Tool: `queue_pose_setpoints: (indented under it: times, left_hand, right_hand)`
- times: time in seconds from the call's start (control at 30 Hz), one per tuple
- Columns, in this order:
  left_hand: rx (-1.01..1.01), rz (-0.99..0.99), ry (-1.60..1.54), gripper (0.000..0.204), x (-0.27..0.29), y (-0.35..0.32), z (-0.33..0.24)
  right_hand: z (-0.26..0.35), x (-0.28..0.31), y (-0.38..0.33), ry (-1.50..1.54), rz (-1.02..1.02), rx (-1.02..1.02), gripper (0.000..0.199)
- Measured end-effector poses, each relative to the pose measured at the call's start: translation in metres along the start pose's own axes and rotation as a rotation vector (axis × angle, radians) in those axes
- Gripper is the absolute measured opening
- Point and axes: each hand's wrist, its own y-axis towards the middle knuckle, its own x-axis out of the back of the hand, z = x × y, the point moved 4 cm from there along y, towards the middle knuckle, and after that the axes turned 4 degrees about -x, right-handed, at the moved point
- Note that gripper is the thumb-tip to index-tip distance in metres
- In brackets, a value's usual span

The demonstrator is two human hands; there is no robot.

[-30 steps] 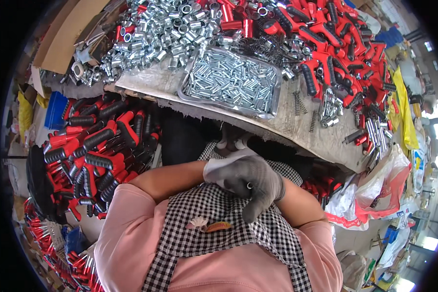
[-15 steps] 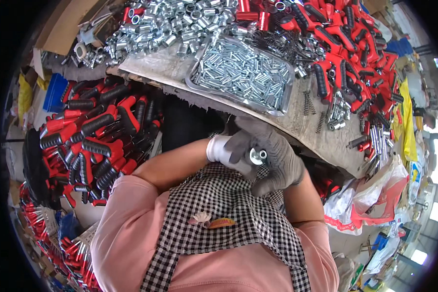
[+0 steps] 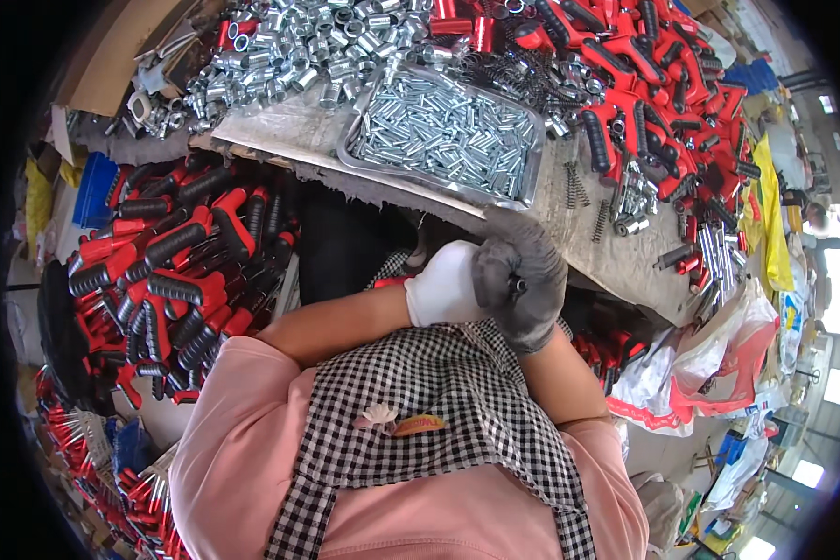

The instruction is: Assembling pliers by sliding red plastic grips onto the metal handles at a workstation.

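Left fingers (image 3: pixel 490 271), right fingers (image 3: pixel 538 313) curled around 1 metal part (image 3: pixel 520 285).

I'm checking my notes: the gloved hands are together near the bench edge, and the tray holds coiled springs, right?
No: in the head view, the tray holds small silvery pins; coiled springs lie on the bench beside it. The rest stands.

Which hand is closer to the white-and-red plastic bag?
Right. The right hand is to the left of the plastic bag, apart from it; the left hand is farther left, on the right hand's far side.
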Motion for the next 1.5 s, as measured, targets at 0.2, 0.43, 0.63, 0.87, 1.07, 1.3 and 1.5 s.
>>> queue_pose_setpoints:
  times: [0.2,0.43,0.63,0.87,1.07,1.3,1.5]
  left_hand:
    - [0.248,-0.172,-0.275,0.018,0.027,0.01,-0.003]
    - [-0.103,-0.595,-1.439,0.029,0.091,0.014,-0.002]
    - [0.755,-0.713,-1.71,0.034,-0.012,-0.05,0.062]
    - [1.497,-0.48,-1.644,0.029,-0.19,-0.1,0.158]
    - [1.694,-0.115,-1.423,0.027,-0.197,-0.095,0.159]
    - [1.669,-0.277,-1.5,0.028,-0.2,-0.105,0.172]
    - [1.618,-0.412,-1.532,0.029,-0.206,-0.101,0.172]
  right_hand:
    - [0.016,0.017,-0.007,-0.354,0.0,0.087,0.103]
    - [-0.01,0.077,-0.064,-0.124,-0.111,-0.377,0.101]
    - [-0.04,0.104,-0.108,0.373,-0.145,-0.704,0.073]
    - [-0.179,0.14,-0.131,0.34,-0.535,-1.005,0.044]
    - [-0.293,0.205,-0.177,0.098,-0.449,-1.067,0.046]
    - [-0.319,0.221,-0.173,0.078,-0.423,-0.973,0.045]
    - [-0.29,0.24,-0.193,-0.276,-0.244,-0.903,0.047]
